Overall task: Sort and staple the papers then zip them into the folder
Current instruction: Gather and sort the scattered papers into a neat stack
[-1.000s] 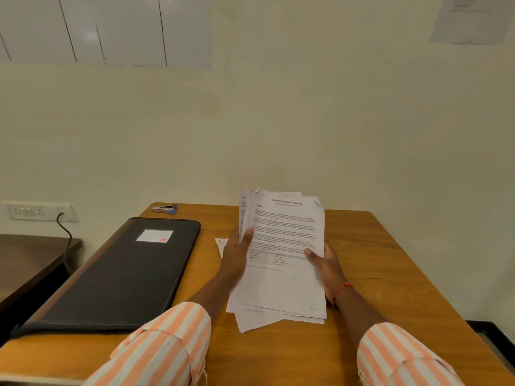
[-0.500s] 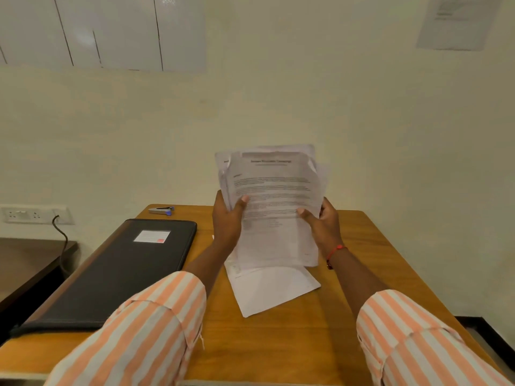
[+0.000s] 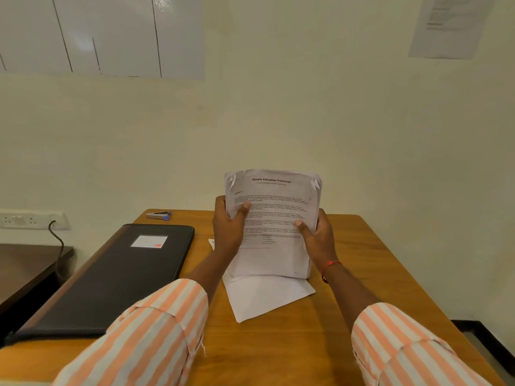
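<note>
1. Above the middle of the desk (image 3: 362,274), the stack of papers (image 3: 274,218) stands nearly upright, printed face towards the person, with its long axis running up from the desk. The top corners are dog-eared.
2. Both hands close a grip on the stack. The left hand (image 3: 230,229) holds the left edge, thumb across the front and fingers behind. The right hand (image 3: 317,238) holds the right edge slightly lower, thumb also on the front.
3. A loose sheet (image 3: 267,296) lies flat and skewed on the desk beneath the stack's bottom edge. I cannot tell whether the stack touches it.
4. The stapler (image 3: 158,215) lies at the far left of the desk, left of the left hand and well apart from the right. The left hand is therefore nearer for a reach. The stack would probably need squaring first, and the loose sheet gathering in.
5. The folder (image 3: 119,277) is black and closed. It lies flat along the left side, long axis near to far, just left of the left forearm.
6. Both forearms rise from the near edge in striped sleeves with wrists bent upward, and a red thread (image 3: 328,264) circles the right wrist
</note>
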